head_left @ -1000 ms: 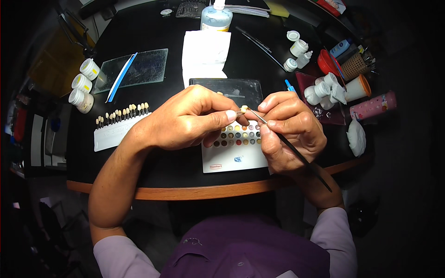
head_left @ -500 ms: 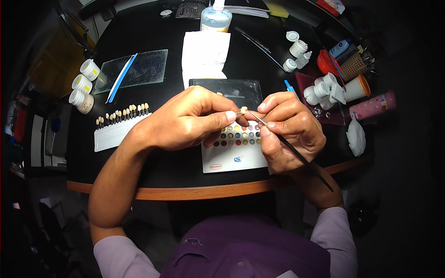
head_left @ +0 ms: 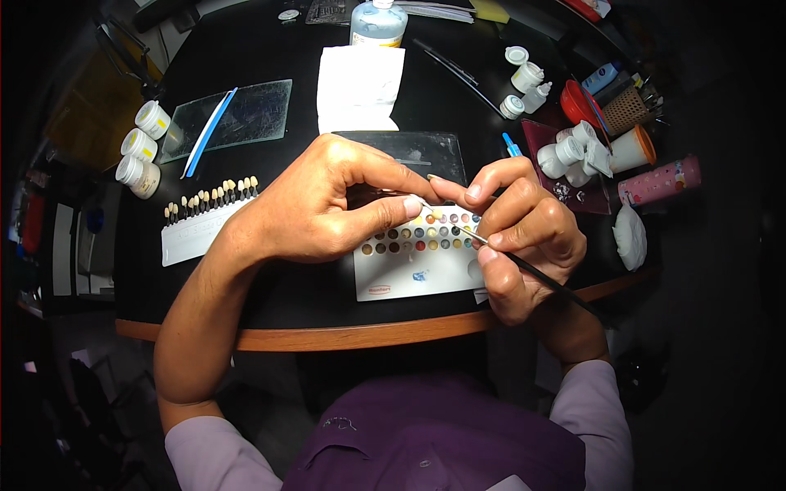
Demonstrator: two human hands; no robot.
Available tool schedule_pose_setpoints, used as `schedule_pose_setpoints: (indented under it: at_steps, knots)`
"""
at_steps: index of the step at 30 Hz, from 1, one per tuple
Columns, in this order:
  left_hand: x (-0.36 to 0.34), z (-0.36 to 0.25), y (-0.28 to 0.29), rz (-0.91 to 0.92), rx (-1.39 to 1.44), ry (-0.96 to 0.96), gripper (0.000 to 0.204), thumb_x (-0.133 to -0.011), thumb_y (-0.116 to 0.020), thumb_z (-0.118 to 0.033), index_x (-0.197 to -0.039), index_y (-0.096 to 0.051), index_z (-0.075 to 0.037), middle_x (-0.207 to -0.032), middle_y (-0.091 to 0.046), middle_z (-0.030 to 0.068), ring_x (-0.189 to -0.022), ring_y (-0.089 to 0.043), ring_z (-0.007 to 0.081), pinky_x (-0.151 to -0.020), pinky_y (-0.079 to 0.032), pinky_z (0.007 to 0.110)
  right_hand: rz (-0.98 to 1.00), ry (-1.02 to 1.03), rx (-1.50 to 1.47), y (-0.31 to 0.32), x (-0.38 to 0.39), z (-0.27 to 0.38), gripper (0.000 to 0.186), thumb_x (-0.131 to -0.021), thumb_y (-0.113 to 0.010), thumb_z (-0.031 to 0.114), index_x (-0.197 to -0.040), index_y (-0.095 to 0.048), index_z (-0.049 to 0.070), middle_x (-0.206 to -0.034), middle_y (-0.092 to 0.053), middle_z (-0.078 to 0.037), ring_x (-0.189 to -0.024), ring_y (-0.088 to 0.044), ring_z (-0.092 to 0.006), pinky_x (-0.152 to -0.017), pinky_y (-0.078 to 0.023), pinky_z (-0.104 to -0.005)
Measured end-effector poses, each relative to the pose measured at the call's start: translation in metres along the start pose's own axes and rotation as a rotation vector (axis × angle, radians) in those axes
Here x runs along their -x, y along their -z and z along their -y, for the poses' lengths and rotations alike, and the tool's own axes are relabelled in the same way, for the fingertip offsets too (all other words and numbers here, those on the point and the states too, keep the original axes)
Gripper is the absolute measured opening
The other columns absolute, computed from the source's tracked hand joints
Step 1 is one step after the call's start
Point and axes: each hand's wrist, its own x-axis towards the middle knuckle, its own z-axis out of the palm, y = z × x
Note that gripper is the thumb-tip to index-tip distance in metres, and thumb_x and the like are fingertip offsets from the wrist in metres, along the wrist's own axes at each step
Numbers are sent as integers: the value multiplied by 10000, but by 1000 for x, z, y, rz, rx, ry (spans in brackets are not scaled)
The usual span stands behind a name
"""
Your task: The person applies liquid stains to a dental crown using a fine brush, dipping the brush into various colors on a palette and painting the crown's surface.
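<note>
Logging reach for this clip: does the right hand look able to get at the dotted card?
Likely yes: the right hand, holding a brush, is close beside the card, whose lower part lies uncovered.

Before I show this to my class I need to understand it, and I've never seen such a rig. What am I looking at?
There is no machine here, just a person's bare hands. You look down from a fisheye camera on the person's head, so straight edges bend.

The left hand pinches something small and thin, too small to make out. The right hand holds a slim dark-handled brush, its tip over a white palette with rows of coloured round spots.

On the black desk, to the left, are a row of tooth-shaped samples on a white holder, lidded jars and a glass plate.
</note>
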Motion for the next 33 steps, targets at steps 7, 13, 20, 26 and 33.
schedule_pose_setpoints:
  at_steps: [7,13,20,26,33]
  knots:
    - [-1,-6,3,13,25,26,196,-986,-756,-68,-1138,-831,30,-945,-822,156,-843,-769,181,-767,-603,315,-10,20,3,-4,-3,0,170,-843,-568,-88,-961,-542,32,-875,-566,-113,-1061,-542,-273,-1021,-646,-645]
    - [2,6,-3,-18,35,-31,323,-974,-767,-145,-1269,-822,-24,-786,-748,135,-682,-661,165,-662,-511,335,-9,42,33,-5,-3,-1,191,-830,-566,-106,-969,-551,24,-869,-570,-116,-1040,-555,-274,-1005,-660,-626]
    - [-1,0,0,-6,22,-28,324,-969,-771,-137,-1268,-822,-24,-771,-732,121,-677,-645,161,-659,-500,329,2,20,78,-1,0,0,182,-836,-569,-99,-968,-548,25,-864,-570,-118,-1050,-553,-272,-999,-665,-618]
    - [-2,-2,2,3,-5,-59,197,-955,-786,-80,-1123,-836,10,-856,-781,123,-758,-734,173,-675,-563,315,-24,30,27,-3,-2,-1,146,-854,-582,-75,-944,-544,33,-850,-567,-113,-1032,-561,-271,-971,-680,-605]
    - [0,5,-1,5,33,-72,344,-953,-787,-139,-1271,-818,-12,-795,-726,115,-691,-635,161,-666,-492,332,-13,56,63,-1,-4,0,126,-859,-596,-56,-932,-549,34,-846,-573,-111,-1010,-569,-271,-943,-692,-597]
